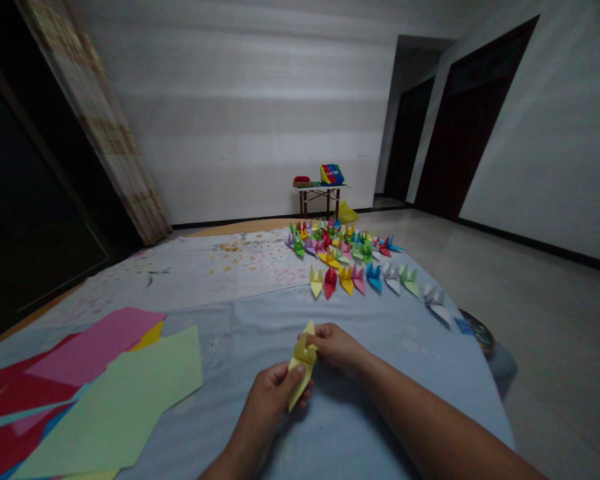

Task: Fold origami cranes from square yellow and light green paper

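A pale yellow folded paper crane (pixel 303 363) is between my two hands, above the near part of the table. My left hand (pixel 279 387) pinches its lower end, thumb on top and fingers underneath. Higher up, the fingers of my right hand (pixel 336 345) close on its upper part from the right; the fingertips are partly hidden behind the paper. Beyond my hands stands a row of finished cranes (pixel 347 280) in yellow, red, pink, blue, white and green. A grey-white crane (pixel 435 303) sits apart at the row's right end.
Coloured paper sheets (pixel 145 373) lie overlapping at the left. A dense cluster of cranes (pixel 330 241) covers the table's far right. The tablecloth (pixel 220 413) is light blue and white. By the right edge is a round object (pixel 477 331). A small table (pixel 323 189) stands against the wall.
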Available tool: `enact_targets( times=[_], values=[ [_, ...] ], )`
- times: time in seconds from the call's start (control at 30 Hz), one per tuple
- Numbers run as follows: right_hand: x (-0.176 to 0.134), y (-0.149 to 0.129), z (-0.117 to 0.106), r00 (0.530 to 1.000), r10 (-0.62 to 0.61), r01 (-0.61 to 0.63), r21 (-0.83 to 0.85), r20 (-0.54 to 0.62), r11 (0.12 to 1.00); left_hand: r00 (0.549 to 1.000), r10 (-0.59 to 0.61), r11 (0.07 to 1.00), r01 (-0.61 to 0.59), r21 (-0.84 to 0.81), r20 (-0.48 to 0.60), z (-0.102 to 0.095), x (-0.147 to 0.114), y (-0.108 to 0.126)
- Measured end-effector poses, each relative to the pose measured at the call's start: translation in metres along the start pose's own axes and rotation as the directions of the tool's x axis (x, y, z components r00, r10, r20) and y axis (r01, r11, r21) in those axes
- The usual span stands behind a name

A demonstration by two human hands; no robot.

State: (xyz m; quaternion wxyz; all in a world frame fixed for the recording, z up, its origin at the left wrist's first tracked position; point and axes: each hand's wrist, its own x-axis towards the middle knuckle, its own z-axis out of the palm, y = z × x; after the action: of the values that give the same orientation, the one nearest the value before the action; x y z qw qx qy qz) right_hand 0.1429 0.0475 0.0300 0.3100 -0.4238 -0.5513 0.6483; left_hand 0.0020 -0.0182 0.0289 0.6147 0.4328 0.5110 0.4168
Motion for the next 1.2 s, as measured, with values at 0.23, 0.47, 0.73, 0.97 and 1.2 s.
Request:
enact_targets(
  times=[0.23,0.47,0.73,0.97,1.2],
  values=[
    [-0.0019,-0.0005,0.0025,0.997,0.063,-0.072,0.193,0.053,0.979,1.0,0.016,0.999,-0.017,-0.051,-0.013,-0.0002,-0.0021,-0.0012],
    [-0.0026,-0.0027,0.0014,0.996,0.092,-0.091,0.3,0.012,0.95,0.999,0.025,0.998,-0.023,-0.056,0.038,-0.0025,-0.0026,-0.0016],
    [-0.0003,-0.0013,-0.0004,0.995,0.088,-0.073,0.294,-0.038,0.953,0.999,0.035,0.998,-0.036,-0.046,-0.016,0.0026,-0.0061,0.003],
    [0.0019,-0.0007,-0.0015,0.993,0.094,-0.073,0.261,-0.071,0.963,0.999,0.037,0.999,-0.037,-0.011,-0.034,0.0012,-0.0046,0.0017],
    [0.001,-0.0025,-0.0012,0.993,0.077,-0.051,0.253,-0.093,0.966,0.998,0.032,0.999,-0.032,0.013,-0.055,0.0009,-0.0019,-0.0015]
  ],
)
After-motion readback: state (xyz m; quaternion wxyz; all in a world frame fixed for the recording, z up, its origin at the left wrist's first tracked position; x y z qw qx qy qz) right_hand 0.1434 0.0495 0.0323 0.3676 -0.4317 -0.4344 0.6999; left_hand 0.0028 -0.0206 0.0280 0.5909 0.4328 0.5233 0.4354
